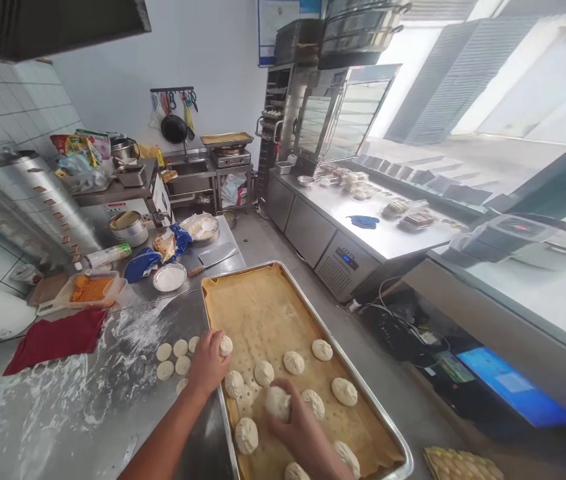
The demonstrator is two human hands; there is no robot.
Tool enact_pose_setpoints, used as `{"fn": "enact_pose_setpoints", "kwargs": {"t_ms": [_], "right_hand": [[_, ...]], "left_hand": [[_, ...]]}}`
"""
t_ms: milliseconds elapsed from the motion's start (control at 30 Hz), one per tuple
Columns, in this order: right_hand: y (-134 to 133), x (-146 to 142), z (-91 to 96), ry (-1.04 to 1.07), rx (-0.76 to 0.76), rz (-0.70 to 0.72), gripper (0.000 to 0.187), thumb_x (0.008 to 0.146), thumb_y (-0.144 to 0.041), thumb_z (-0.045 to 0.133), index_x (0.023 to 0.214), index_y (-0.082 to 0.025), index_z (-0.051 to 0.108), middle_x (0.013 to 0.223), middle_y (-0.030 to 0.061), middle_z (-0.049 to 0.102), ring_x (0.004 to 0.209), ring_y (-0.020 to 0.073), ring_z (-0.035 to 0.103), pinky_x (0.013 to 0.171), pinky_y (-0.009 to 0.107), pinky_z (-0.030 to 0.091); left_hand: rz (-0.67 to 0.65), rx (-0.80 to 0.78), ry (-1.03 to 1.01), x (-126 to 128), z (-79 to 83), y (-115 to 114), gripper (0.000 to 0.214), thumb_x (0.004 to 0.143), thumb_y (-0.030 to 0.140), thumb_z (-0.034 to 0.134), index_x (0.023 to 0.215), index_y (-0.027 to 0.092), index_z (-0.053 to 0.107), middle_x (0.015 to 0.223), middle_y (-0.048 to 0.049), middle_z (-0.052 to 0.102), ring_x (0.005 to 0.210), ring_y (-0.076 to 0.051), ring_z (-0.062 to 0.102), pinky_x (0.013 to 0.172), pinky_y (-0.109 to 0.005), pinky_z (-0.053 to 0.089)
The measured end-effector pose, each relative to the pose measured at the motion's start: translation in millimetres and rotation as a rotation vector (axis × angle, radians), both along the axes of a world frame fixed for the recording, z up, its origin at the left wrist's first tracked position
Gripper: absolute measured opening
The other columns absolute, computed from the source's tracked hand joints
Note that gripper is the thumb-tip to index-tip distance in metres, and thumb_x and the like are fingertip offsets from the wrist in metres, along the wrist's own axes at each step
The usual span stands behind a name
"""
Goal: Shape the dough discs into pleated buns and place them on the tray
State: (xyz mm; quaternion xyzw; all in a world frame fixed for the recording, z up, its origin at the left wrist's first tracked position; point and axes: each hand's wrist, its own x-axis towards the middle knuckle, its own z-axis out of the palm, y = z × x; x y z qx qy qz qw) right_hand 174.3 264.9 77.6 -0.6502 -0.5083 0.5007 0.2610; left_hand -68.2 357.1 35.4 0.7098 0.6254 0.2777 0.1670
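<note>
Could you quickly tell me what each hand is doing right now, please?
Left hand: closed on a bun at the tray edge.
Right hand: closed on a bun over the tray.

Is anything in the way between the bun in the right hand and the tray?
Nothing visible: the right hand holds its bun directly over the tray, among other buns; the paper beneath is hidden by the hand.

Left hand [207, 363]: forearm extended forward from the lower edge of view, palm down, fingers curled closed about a small item at the fingertips. Right hand [297, 427]: lower and nearer (wrist partly out of view), fingers likewise closed in a grip.
</note>
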Motion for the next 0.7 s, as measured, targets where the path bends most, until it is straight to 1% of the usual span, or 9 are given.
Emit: {"fn": "enact_pose_setpoints", "kwargs": {"t_ms": [100,200,267,300,400,467,533,600,700], "right_hand": [[36,48,2.3,-0.195,0.094,-0.020,0.047,0.073,-0.035,0.064,0.118,-0.030,0.054,0.088,0.0039,0.069,0.081,0.0321,0.066,0.081,0.048,0.052],[71,86,-2.3,-0.340,0.187,0.001,0.044,0.077,-0.032,0.061,0.120,-0.022,0.056,0.113,0.0120,0.065,0.101,0.0323,0.065,0.095,0.046,0.050],[93,102,-8.5,-0.416,0.236,0.018,0.042,0.082,-0.028,0.060,0.123,-0.018,0.058,0.127,0.0153,0.059,0.107,0.0304,0.063,0.099,0.045,0.049],[103,107,-12.2,-0.448,0.255,0.031,0.042,0.084,-0.025,0.060,0.125,-0.017,0.058,0.130,0.0158,0.057,0.108,0.0292,0.063,0.099,0.045,0.049],[135,113,-23.7,-0.518,0.314,0.114,0.039,0.089,-0.019,0.065,0.127,-0.016,0.059,0.131,0.0131,0.059,0.113,0.0270,0.062,0.103,0.047,0.050],[155,113,-31.7,-0.556,0.356,0.184,0.037,0.092,-0.022,0.068,0.128,-0.017,0.060,0.130,0.0107,0.062,0.119,0.0272,0.061,0.106,0.049,0.050],[172,112,-40.0,-0.603,0.379,0.240,0.035,0.095,-0.027,0.069,0.128,-0.018,0.062,0.130,0.0101,0.064,0.122,0.0282,0.060,0.107,0.051,0.050],[185,110,-48.1,-0.653,0.380,0.279,0.034,0.096,-0.031,0.069,0.127,-0.019,0.063,0.130,0.0104,0.064,0.122,0.0283,0.061,0.107,0.052,0.051],[194,110,-57.7,-0.716,0.366,0.312,0.031,0.097,-0.033,0.069,0.125,-0.019,0.065,0.131,0.0105,0.065,0.122,0.0284,0.061,0.106,0.052,0.052]], "left_hand": [[0.010,-0.006,0.103,5,-16.0,11,0.041,0.079,0.015,0.066,0.120,0.022,0.066,0.120,-0.0085,0.068,0.136,-0.032,0.053,0.119,-0.053,0.037],[0.039,-0.008,0.180,5,-25.6,11,0.035,0.082,0.017,0.066,0.117,0.022,0.066,0.120,-0.0092,0.069,0.147,-0.033,0.043,0.126,-0.057,0.025],[0.056,-0.007,0.217,5,-28.7,10,0.035,0.083,0.018,0.067,0.118,0.022,0.065,0.120,-0.0090,0.069,0.149,-0.032,0.042,0.127,-0.057,0.023],[0.059,-0.006,0.230,5,-29.4,9,0.035,0.083,0.019,0.068,0.118,0.022,0.064,0.119,-0.0084,0.069,0.149,-0.032,0.042,0.127,-0.056,0.024],[0.075,0.012,0.246,6,-27.9,3,0.043,0.083,0.023,0.073,0.124,0.022,0.062,0.125,-0.0085,0.066,0.150,-0.033,0.041,0.126,-0.055,0.031],[0.105,0.041,0.240,6,-24.2,-7,0.049,0.087,0.029,0.072,0.133,0.021,0.059,0.136,-0.0115,0.060,0.151,-0.035,0.039,0.123,-0.055,0.036],[0.133,0.076,0.228,5,-20.2,-26,0.050,0.095,0.036,0.065,0.141,0.021,0.054,0.146,-0.0144,0.053,0.151,-0.036,0.038,0.121,-0.056,0.040],[0.144,0.103,0.216,1,-18.5,-50,0.050,0.099,0.041,0.059,0.145,0.023,0.052,0.150,-0.0150,0.051,0.148,-0.037,0.042,0.118,-0.058,0.044],[0.162,0.135,0.206,-9,-24.2,-93,0.047,0.099,0.043,0.060,0.142,0.025,0.054,0.147,-0.0149,0.054,0.141,-0.036,0.051,0.111,-0.058,0.050]]}}
